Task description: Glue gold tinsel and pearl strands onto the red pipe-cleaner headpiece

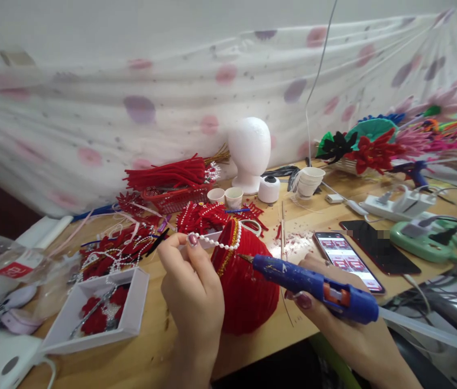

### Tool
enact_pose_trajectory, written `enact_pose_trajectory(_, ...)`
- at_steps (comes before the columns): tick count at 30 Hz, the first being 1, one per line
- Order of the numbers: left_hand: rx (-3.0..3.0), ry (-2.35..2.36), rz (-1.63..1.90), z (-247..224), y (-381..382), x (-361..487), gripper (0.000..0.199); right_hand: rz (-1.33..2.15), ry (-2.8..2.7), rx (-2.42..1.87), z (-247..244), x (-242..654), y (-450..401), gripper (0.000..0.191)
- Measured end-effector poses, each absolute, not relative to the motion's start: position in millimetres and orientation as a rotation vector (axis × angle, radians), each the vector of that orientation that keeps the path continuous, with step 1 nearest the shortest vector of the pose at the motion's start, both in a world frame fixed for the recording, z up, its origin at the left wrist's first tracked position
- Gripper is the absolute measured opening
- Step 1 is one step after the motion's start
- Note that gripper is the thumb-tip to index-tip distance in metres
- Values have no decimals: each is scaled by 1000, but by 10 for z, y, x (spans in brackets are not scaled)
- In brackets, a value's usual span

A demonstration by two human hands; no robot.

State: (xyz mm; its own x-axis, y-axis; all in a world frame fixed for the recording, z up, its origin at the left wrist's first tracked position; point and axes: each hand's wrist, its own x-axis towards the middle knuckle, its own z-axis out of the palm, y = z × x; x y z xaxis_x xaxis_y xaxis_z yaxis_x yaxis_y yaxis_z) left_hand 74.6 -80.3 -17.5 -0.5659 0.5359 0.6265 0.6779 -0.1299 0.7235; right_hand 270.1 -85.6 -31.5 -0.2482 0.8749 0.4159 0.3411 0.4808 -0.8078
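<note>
Left hand: grip pinching bead string, left of red form. Right hand: grip closed round glue gun, nozzle pointing left, near form's gold trim.

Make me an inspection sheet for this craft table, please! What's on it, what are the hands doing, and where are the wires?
Surface: wooden table, with white crumbs scattered near the lit phone
Job's things: red rounded piece with gold trim; white bead string; blue glue gun
Clutter: white box holding red pieces, red basket, bottle, dark phone
Grips: left hand pinches the bead string; right hand holds the glue gun
Cables: bunched beside the green power strip
Surroundings: spotted sheet behind the white foam head
</note>
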Motion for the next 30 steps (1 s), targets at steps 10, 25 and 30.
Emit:
enact_pose_trajectory(10, -1397, -1991, -1784, -171, -807, 758, 13, 631, -1821, -1001, -217, 2602, -838, 41)
enact_pose_trajectory(25, -1449, -1922, -1871, -165, -800, 752, 10, 745, -1743, -1010, -227, 2590, -886, 34)
enact_pose_trajectory(30, -1421, -1951, -1929, -146, -809, 780, 12, 753, -1784, -956, -207, 2592, -909, 30)
